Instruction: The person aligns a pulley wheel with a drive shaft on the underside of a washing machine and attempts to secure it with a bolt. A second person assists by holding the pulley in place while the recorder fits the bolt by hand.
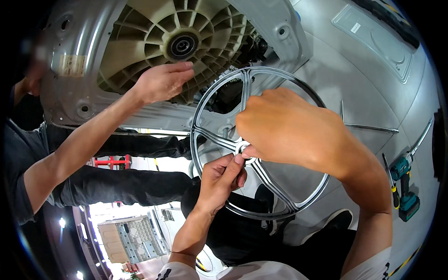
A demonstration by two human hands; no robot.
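Left hand: thumb and fingertips closed at the hub
Right hand: knuckles up, thumb at the hub, fingertips hidden, cannot tell whether gripping
Spoked wheel: under both hands, in front of the grey cabinet
Handling: probably stiff metal, light for its span, smooth rim perhaps slippery; best held by spokes or opposite rim sides
Ribbed tub: beyond, near co-worker's hand
Floor, right: drill, screwdriver

hub, centre: partly covered by left hand | right hand, 3 o'clock: most fingers hidden | tub, 11 o'clock: top cut off | label, 10 o'clock: print too small
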